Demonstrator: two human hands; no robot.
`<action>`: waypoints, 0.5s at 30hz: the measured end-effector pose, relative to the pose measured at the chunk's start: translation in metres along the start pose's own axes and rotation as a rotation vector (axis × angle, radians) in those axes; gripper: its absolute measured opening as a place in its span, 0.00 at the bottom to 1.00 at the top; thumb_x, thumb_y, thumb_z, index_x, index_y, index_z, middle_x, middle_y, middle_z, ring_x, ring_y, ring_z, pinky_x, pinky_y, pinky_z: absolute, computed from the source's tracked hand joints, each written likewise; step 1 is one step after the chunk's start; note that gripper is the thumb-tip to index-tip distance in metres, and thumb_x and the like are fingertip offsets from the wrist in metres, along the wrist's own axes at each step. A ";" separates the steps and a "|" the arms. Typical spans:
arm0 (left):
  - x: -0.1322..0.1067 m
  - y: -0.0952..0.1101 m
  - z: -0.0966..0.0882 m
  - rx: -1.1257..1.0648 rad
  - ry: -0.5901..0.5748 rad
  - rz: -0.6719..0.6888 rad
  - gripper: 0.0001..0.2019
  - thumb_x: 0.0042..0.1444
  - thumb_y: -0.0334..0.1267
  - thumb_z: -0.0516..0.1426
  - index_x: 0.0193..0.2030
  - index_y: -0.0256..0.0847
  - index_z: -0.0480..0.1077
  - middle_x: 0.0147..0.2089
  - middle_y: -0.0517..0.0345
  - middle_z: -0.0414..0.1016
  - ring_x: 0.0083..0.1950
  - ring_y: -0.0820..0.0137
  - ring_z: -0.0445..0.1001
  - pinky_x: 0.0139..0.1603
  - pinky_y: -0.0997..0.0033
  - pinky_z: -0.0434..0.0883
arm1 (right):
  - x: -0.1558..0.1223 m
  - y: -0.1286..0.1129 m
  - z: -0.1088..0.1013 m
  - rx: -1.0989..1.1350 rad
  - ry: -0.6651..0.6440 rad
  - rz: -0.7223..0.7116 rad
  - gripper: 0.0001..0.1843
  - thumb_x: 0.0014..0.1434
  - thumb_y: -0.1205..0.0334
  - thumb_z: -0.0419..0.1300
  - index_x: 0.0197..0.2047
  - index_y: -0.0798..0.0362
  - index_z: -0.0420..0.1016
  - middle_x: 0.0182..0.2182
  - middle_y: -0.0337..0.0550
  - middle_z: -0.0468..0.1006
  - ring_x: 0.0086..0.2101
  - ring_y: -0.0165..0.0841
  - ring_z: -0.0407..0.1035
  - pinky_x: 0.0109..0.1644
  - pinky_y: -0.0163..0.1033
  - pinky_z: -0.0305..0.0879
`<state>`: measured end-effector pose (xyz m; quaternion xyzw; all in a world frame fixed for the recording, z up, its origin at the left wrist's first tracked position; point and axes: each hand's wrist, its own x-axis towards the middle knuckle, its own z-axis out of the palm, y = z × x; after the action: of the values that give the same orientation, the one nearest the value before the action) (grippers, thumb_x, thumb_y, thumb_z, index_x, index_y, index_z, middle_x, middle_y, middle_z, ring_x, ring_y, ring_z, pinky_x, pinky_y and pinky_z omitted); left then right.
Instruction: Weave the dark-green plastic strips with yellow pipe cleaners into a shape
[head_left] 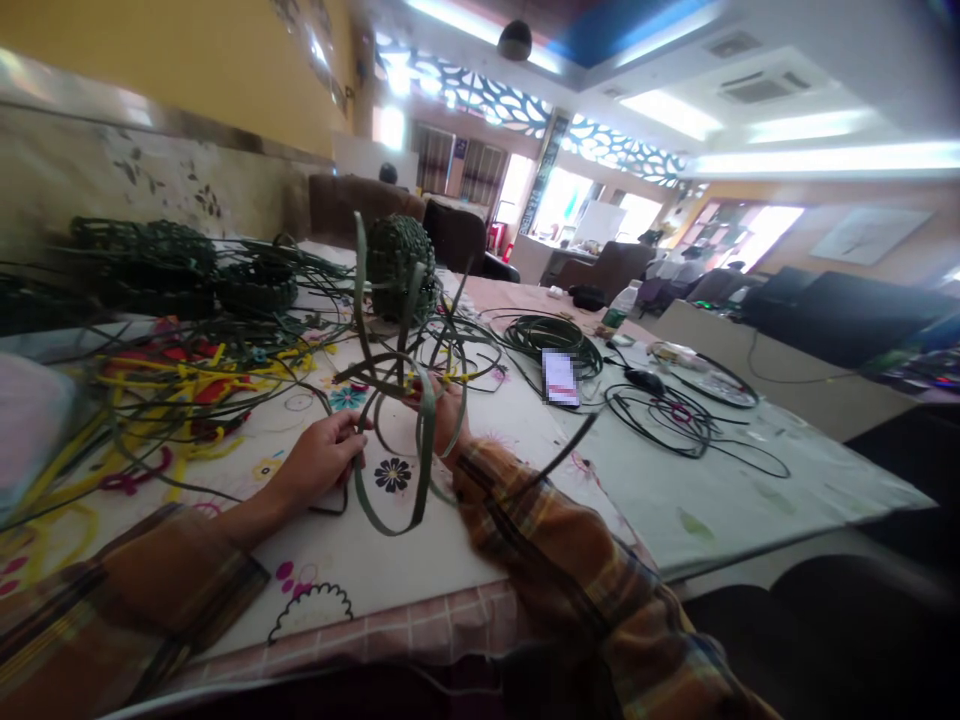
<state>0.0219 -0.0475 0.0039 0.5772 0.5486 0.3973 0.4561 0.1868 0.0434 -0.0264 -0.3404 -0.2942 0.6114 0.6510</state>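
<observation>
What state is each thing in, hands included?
Green strips: crossed, some ends loose
Left hand: curled at a green loop, grip unclear
Right hand: at the green strips' crossing, partly hidden
Dark coil: wound
Phone: screen up, lit
Plastic bottle: upright
Woven green piece: rounded, close-woven

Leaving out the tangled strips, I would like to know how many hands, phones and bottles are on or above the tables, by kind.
Hands: 2 (left hand, right hand)
Phone: 1
Bottle: 1
Total: 4
</observation>
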 end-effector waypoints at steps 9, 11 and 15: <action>0.010 -0.013 -0.002 -0.221 0.157 -0.021 0.18 0.52 0.53 0.60 0.33 0.39 0.67 0.20 0.61 0.70 0.16 0.76 0.59 0.15 0.78 0.54 | -0.034 0.015 0.019 -0.133 -0.256 0.045 0.17 0.53 0.51 0.69 0.32 0.59 0.76 0.30 0.46 0.79 0.28 0.30 0.73 0.34 0.38 0.78; 0.014 -0.017 -0.004 -0.228 0.178 -0.004 0.17 0.53 0.52 0.60 0.35 0.38 0.70 0.19 0.62 0.69 0.16 0.76 0.60 0.16 0.78 0.55 | -0.038 0.015 0.020 -0.152 -0.338 0.050 0.20 0.53 0.48 0.69 0.34 0.59 0.76 0.32 0.47 0.80 0.29 0.31 0.74 0.35 0.40 0.78; 0.016 -0.015 -0.009 -0.239 0.271 0.044 0.13 0.53 0.47 0.60 0.37 0.39 0.69 0.19 0.65 0.67 0.16 0.75 0.60 0.16 0.77 0.56 | -0.041 0.016 0.019 -0.158 -0.458 0.069 0.23 0.51 0.45 0.70 0.38 0.58 0.77 0.35 0.47 0.81 0.31 0.31 0.74 0.37 0.41 0.78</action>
<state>0.0104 -0.0307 -0.0086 0.4720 0.5410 0.5436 0.4347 0.1589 0.0047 -0.0261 -0.2525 -0.4693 0.6696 0.5174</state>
